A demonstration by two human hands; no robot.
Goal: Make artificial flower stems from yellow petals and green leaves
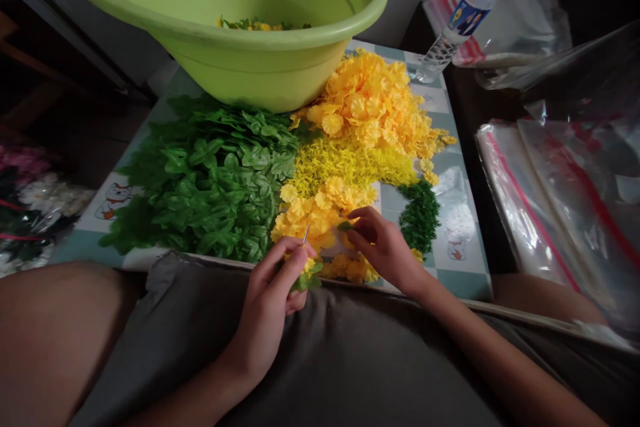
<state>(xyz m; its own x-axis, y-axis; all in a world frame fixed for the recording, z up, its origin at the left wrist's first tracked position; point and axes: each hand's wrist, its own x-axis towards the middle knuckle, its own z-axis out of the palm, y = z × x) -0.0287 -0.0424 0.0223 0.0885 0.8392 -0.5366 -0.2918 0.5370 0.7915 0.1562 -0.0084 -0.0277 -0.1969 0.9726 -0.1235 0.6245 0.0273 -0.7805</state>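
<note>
Here we go: the left hand point(265, 320) has its fingers point(280, 273) curled tight round a thin metal pin point(305, 233), with an artificial green leaf point(306, 282) and a bit of yellow blossom bunched below it. The right hand point(385, 250) pinches a small green leaf point(344, 226) in nearly closed fingers point(363, 223), right by heaps of yellow artificial flowers point(370, 107) and green artificial leaves point(210, 180) on the patterned bench point(465, 283), a big lime-green plastic basin point(260, 73) at the far end.
</note>
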